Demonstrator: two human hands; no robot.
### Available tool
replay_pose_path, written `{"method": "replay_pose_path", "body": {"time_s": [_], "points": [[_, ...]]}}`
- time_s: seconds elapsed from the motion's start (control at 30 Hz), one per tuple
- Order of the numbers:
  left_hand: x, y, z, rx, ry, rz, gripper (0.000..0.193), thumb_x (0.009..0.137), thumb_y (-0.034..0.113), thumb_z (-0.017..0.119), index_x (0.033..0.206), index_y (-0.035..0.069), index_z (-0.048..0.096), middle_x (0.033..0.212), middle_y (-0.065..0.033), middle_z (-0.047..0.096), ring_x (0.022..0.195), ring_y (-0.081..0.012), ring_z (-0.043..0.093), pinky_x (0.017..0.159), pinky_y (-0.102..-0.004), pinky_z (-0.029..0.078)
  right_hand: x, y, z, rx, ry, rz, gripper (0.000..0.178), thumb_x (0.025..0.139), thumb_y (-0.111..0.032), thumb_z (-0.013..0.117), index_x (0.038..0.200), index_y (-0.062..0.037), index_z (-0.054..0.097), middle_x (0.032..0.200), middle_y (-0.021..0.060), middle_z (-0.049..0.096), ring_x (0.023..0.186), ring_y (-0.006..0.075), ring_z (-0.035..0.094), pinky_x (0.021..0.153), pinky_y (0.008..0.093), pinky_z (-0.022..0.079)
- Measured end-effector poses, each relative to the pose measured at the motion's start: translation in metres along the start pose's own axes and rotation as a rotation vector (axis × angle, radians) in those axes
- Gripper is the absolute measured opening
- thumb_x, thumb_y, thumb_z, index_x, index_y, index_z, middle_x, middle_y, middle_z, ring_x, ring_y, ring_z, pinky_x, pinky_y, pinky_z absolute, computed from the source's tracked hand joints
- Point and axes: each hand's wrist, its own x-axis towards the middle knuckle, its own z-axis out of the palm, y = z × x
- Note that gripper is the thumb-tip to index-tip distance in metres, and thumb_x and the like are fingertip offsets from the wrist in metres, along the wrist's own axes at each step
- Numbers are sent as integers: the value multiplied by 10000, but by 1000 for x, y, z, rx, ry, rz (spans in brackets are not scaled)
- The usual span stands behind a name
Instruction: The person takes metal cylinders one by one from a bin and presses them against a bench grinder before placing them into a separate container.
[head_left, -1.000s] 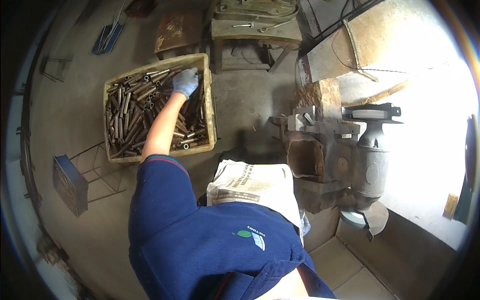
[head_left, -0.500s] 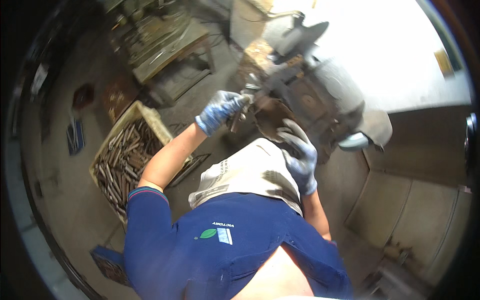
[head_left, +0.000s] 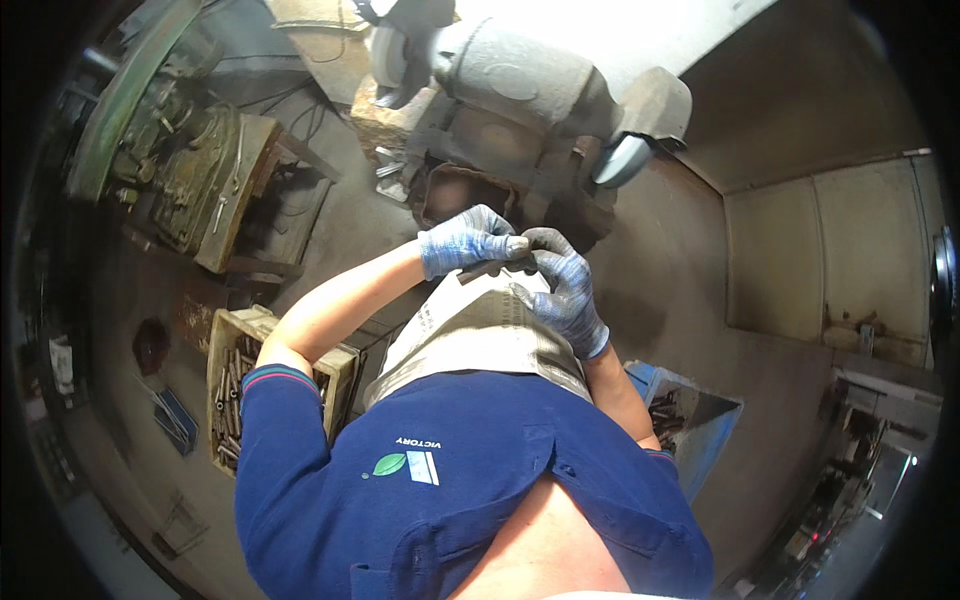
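Observation:
Both of my hands wear blue-grey knit work gloves and meet in front of the cream apron (head_left: 465, 335). My left hand (head_left: 470, 243) is closed, thumb and fingers pinching a dark metal piece (head_left: 484, 269), perhaps more than one. My right hand (head_left: 567, 298) curls its fingers onto the right end of the same metal, its thumb lower down against the apron side. Fingers cover much of the metal, so its full shape is hidden. Just beyond the hands stands a rusty open metal box (head_left: 465, 172) below a grey bench grinder (head_left: 525, 75).
A cream crate (head_left: 262, 325) holding rod-like metal parts stands at my left. At my right sits a blue bin (head_left: 715, 430) with more metal parts. An oily machine on a bench (head_left: 225, 190) is at far left. The grinder's right wheel guard (head_left: 655, 105) juts out rightward.
My left hand has brought the metal pieces from the left toward my body, and my right hand has come up to them. The view has turned, bringing the blue bin into sight.

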Motion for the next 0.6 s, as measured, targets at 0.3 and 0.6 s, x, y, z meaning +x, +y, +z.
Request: {"method": "replay_pose_path", "body": {"time_s": [0.3, 0.6], "points": [[10, 18, -13, -47, 264, 105, 387, 854, 346, 626, 978, -20, 614, 726, -42, 618, 605, -64, 555, 532, -180, 435, -34, 19, -27, -109, 344, -42, 285, 737, -188, 723, 917, 24, 663, 1034, 141, 565, 922, 232, 583, 817, 307, 465], [37, -7, 30, -254, 452, 329, 245, 838, 127, 659, 1006, -43, 607, 859, -114, 656, 762, -178, 658, 713, -277, 543, -35, 23, -33, -340, 550, -147, 361, 753, -278, 733, 938, 23, 658, 1057, 157, 561, 981, 261, 572, 866, 340, 458]]}}
